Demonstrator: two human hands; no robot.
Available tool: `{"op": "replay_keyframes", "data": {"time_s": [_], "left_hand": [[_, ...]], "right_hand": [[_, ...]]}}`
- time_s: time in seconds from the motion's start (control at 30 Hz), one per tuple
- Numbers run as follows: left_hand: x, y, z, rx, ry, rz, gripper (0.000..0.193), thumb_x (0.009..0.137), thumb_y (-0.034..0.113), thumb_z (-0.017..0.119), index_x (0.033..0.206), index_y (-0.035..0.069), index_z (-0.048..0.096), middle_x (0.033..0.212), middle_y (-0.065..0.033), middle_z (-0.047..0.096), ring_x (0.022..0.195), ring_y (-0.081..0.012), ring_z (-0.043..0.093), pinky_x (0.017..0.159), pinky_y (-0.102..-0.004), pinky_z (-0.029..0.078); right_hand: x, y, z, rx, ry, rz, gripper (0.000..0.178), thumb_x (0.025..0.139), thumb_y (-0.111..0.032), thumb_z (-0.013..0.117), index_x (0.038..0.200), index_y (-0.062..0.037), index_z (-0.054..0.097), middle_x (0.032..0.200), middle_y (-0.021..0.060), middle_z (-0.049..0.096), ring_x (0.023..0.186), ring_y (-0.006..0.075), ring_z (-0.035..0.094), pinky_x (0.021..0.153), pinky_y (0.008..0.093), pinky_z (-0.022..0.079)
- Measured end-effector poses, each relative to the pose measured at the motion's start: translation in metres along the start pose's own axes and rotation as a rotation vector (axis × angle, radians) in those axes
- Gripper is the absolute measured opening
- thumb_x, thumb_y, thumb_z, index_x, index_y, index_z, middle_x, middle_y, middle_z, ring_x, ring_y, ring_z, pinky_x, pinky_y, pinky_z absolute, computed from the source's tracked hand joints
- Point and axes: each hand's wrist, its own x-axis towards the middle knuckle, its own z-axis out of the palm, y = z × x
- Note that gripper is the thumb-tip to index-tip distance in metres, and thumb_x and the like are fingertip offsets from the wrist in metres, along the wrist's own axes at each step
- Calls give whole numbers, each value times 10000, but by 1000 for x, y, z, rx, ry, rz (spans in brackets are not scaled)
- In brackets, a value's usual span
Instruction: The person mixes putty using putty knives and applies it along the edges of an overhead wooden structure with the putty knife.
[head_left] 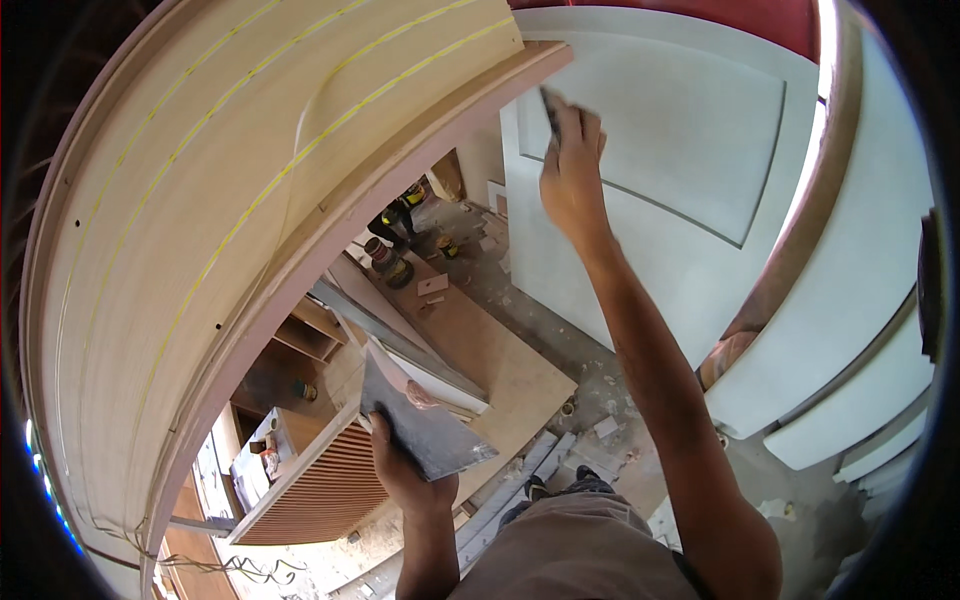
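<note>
My left hand [410,470] is closed round the edge of a grey metal putty plate [420,415], held in front of my body. A smear of pinkish putty [420,393] lies on the plate's face. My raised right hand [575,165] grips a narrow dark scraper [550,110], most of which is hidden by my fingers. The scraper is close to the end of a pinkish wooden edge trim [545,62]; whether it touches cannot be made out. That trim runs along the lower side of a pale wood panel [270,130] marked with yellow lines.
White door panels [680,100] lean at the right. Below are a plywood board [490,330], a slatted wood panel [310,490] and loose cables [250,568]. Debris litters the grey floor [595,375]. A stacked dark container [388,262] stands farther off, near someone's dark-clothed legs [392,222].
</note>
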Motion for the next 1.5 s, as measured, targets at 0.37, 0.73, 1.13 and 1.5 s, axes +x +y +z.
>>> {"op": "replay_keyframes", "data": {"time_s": [0.37,0.73,1.13,1.5], "left_hand": [[-22,-1,-69,153,320,47,378,1018,333,447,1307,93,487,1032,-4,646,766,-110,652,605,-253,566],[4,7,-84,-241,34,-117,372,1040,331,386,1305,97,500,1105,-42,643,872,-126,646,643,-283,540],[-5,0,-11,-158,-23,-166,390,1001,358,485,1267,73,492,1089,-102,604,932,-156,647,773,-265,565],[41,-76,-42,-93,38,-356,359,1009,374,458,1237,103,521,1051,-49,665,841,-180,686,547,-309,547]], "right_hand": [[-68,-108,64,-36,-46,-36,632,845,7,519,1453,-46,352,1338,270,353,1177,440,394,995,562,324],[-119,-170,2,373,-638,-83,640,789,-24,654,1395,-132,478,1302,145,455,1210,372,421,1045,497,334],[-102,-25,-61,-188,-923,-325,672,742,108,482,1355,-157,550,1274,103,529,1191,294,479,1004,425,378],[74,-23,-29,-417,-675,-708,397,837,69,475,1187,-79,589,1249,96,556,1225,303,487,953,447,445]]}}
